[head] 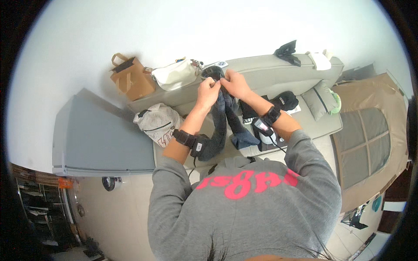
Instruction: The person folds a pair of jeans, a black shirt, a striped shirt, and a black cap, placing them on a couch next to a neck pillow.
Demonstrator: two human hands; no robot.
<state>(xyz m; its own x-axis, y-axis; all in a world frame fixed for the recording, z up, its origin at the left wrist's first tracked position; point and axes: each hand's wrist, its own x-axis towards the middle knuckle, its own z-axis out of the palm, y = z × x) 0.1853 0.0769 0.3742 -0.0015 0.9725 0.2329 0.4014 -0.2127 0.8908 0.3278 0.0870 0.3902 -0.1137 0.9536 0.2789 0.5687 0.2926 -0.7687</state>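
Observation:
My left hand (208,94) and my right hand (235,85) are raised close together in front of me, fingers closed on the upper part of dark blue denim trousers (220,119). Two legs hang down from my grip, apart at the bottom. The right one ends in a lighter blue hem. A dark rounded shape (212,71) shows just beyond my fingers; whether it belongs to the trousers I cannot tell. Behind the cloth stands a light grey sofa (261,67). Each wrist wears a black strap with a small wired device.
Along the sofa back stand a brown paper bag (134,80), a white bag (176,74), a phone (221,64), a black cloth (287,53) and white cloth (321,61). A patterned backpack (158,122), black cap (285,99) and cushion (319,100) lie on the seat. A beige tent (365,84) stands right.

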